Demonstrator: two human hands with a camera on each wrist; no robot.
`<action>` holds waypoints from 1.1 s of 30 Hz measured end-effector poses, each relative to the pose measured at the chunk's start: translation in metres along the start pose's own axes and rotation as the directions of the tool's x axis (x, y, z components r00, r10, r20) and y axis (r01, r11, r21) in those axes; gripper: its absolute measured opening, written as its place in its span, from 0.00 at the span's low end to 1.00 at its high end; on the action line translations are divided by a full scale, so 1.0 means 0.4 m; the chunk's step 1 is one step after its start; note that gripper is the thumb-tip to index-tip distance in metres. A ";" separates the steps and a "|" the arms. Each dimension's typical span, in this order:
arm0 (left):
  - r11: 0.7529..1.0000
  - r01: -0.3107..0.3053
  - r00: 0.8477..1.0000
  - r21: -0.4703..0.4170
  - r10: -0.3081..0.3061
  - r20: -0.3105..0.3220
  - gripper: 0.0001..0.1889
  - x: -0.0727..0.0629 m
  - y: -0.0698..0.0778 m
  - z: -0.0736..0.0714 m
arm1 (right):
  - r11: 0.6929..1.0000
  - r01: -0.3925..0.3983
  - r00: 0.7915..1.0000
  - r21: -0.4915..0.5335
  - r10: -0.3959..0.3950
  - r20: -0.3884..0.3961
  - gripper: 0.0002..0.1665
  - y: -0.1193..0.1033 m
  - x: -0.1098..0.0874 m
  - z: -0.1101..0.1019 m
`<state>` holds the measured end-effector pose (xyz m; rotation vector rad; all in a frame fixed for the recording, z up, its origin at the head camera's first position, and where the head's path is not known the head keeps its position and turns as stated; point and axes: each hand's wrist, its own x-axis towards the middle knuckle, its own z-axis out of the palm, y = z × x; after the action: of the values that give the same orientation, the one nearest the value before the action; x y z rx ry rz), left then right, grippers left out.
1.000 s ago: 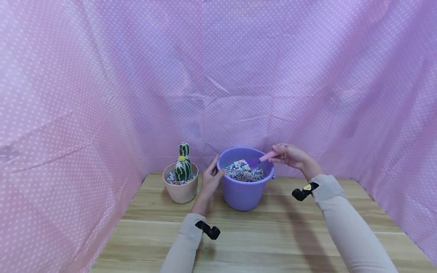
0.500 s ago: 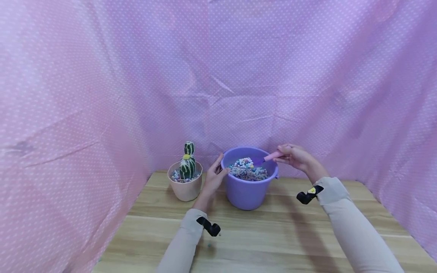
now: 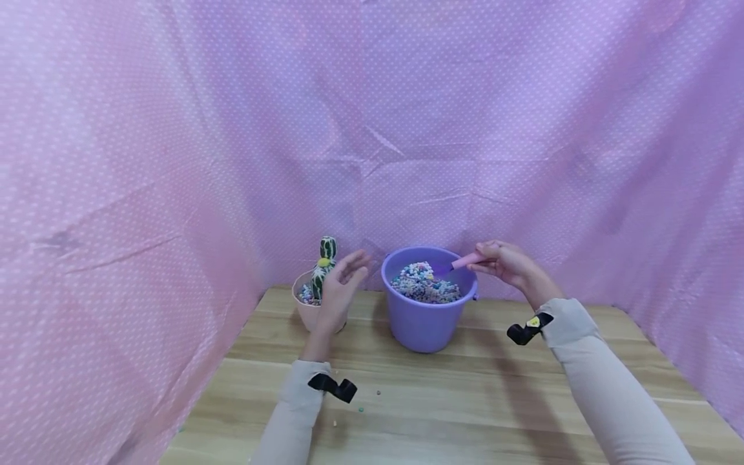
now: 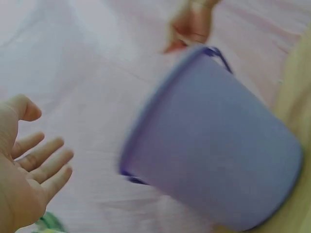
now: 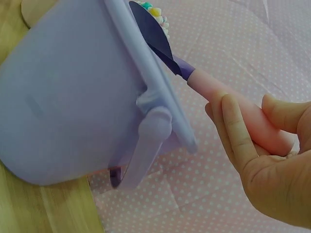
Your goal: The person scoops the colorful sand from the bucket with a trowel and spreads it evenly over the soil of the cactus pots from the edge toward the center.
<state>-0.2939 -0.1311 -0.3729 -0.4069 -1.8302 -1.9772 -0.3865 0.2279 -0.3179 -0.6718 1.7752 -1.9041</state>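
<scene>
A purple bucket [image 3: 423,326] stands upright on the table, part filled with small multicoloured beads [image 3: 427,290]. With thumb and fingers my right hand [image 3: 507,266] grips the pink handle of a small trowel [image 5: 233,104]. Its purple blade [image 5: 150,36] lies at the bucket's rim and carries a heap of beads. My left hand [image 3: 341,284] is held up, palm and fingers loose and holding nothing, apart from the bucket. In the head view it partly covers a cactus [image 3: 328,248] in a pale pink pot [image 3: 308,313].
Several stray beads [image 3: 361,409] lie on the wooden table [image 3: 442,407] near the left forearm. Pink dotted cloth [image 3: 430,181] hangs behind and at both sides. The bucket's handle [image 5: 146,155] hangs down on its outer side.
My left hand has let go of the bucket's rim and moved left, in front of the potted cactus. The right hand keeps the trowel in the bucket, its bead-laden blade slightly raised.
</scene>
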 end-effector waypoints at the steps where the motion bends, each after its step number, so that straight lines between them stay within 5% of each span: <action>1: 1.000 -0.025 1.000 -0.017 0.025 -0.010 0.22 -0.005 0.017 -0.014 | 1.000 0.005 1.000 -0.002 -0.005 0.011 0.23 -0.003 0.003 0.003; 6: 0.985 -0.144 0.981 -0.099 0.129 -0.149 0.17 -0.015 0.066 -0.093 | 1.000 0.023 0.999 -0.012 -0.023 0.045 0.23 -0.024 0.024 0.026; 10: 0.983 -0.147 0.931 -0.114 0.099 -0.352 0.14 -0.015 0.065 -0.154 | 0.999 0.034 0.998 -0.039 -0.031 0.059 0.23 -0.040 0.051 0.055; 16: 0.999 0.022 0.846 0.027 -0.004 -0.533 0.17 -0.022 0.005 -0.228 | 0.999 0.003 0.999 -0.040 -0.001 0.036 0.21 -0.050 0.100 0.122; 20: 0.984 0.177 0.826 0.033 -0.130 -0.549 0.21 -0.029 -0.051 -0.259 | 0.999 -0.028 1.000 -0.018 0.028 0.000 0.19 -0.044 0.136 0.167; 26: 0.943 0.328 0.849 0.049 -0.272 -0.454 0.25 -0.045 -0.123 -0.291 | 0.999 -0.046 0.999 -0.008 0.046 -0.014 0.16 -0.019 0.183 0.213; 33: 0.940 0.336 0.899 0.048 -0.305 -0.315 0.28 -0.054 -0.149 -0.304 | 0.997 -0.073 0.997 0.010 0.074 -0.029 0.14 0.003 0.225 0.249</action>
<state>-0.2961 -0.2469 -0.4465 0.2398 -1.8748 -2.0036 -0.3944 0.0940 -0.3097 -0.5705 1.7830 -1.8806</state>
